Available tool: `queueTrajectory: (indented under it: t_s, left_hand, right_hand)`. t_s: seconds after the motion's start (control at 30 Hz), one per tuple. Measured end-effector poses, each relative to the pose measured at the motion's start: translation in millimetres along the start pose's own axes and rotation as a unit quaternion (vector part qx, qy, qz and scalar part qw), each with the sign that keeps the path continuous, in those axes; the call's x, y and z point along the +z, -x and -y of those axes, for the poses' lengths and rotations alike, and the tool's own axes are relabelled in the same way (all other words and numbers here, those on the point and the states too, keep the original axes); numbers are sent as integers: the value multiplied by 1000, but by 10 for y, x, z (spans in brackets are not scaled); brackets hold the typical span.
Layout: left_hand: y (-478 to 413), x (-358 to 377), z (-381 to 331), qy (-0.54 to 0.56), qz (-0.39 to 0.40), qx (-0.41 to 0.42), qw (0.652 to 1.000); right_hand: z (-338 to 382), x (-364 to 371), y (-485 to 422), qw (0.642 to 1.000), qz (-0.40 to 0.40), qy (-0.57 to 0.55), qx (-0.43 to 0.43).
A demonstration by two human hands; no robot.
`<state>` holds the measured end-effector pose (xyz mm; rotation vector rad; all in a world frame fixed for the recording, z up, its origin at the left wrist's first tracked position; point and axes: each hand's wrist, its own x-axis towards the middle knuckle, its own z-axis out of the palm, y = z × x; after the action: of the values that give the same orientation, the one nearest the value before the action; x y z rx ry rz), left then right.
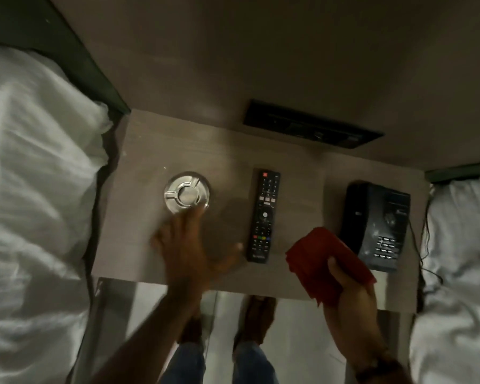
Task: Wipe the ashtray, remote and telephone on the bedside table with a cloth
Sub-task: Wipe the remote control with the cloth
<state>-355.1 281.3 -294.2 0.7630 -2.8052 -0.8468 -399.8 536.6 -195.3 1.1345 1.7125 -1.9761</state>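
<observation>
Ashtray (187, 193) sits at the worktop's (233, 151) left, remote (263, 216) in the middle, telephone (378, 225) right, in a row and apart. Left hand (189, 245) is blurred, fingers (194, 217) spread and unclenched, tips at the ashtray rim, likely to lift it. Right hand (352, 297) grips the folded red cloth (327, 264), ready to wipe. Ashtray looks empty.
</observation>
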Motion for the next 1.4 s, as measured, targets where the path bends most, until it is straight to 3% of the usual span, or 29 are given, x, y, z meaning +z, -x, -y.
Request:
queueTrajectory:
  t_s: [0.1, 0.2, 0.3, 0.47, 0.63, 0.83, 1.03, 1.13, 1.17, 1.27, 1.4]
  left_hand:
    - [429, 330, -418, -15, 101, -33, 994]
    - [602, 705, -607, -12, 114, -89, 989]
    - [646, 976, -671, 1, 75, -152, 985]
    - [608, 1224, -742, -15, -26, -186, 982]
    - [596, 1298, -749, -1, -69, -192, 979]
    - [576, 1284, -741, 10, -72, -193, 979]
    - [547, 1239, -759, 4, -82, -175, 981]
    - [565, 1255, -749, -9, -74, -183, 980]
    - [569, 1256, -749, -14, -63, -189, 980]
    - [568, 1272, -754, -13, -46, -199, 979]
    - [556, 1271, -773, 5, -67, -194, 979]
  right_hand:
    - [79, -1, -143, 999, 29, 28, -27]
    - [134, 176, -374, 991, 84, 80, -71]
    - [123, 400, -660, 967, 116, 150, -170]
    - [-1, 611, -1032, 902, 162, 260, -304]
    - [-93, 746, -1148, 780, 160, 425, -430]
    - [-181, 853, -1145, 588, 205, 634, -458]
    - [-333, 527, -958, 519, 263, 641, -501]
    - [-197, 522, -1025, 462, 291, 649, -531]
    - [-103, 596, -1095, 450, 285, 656, -535]
    - [242, 1022, -1382, 488, 209, 666, -525]
    - [401, 1324, -1604, 502, 177, 685, -498]
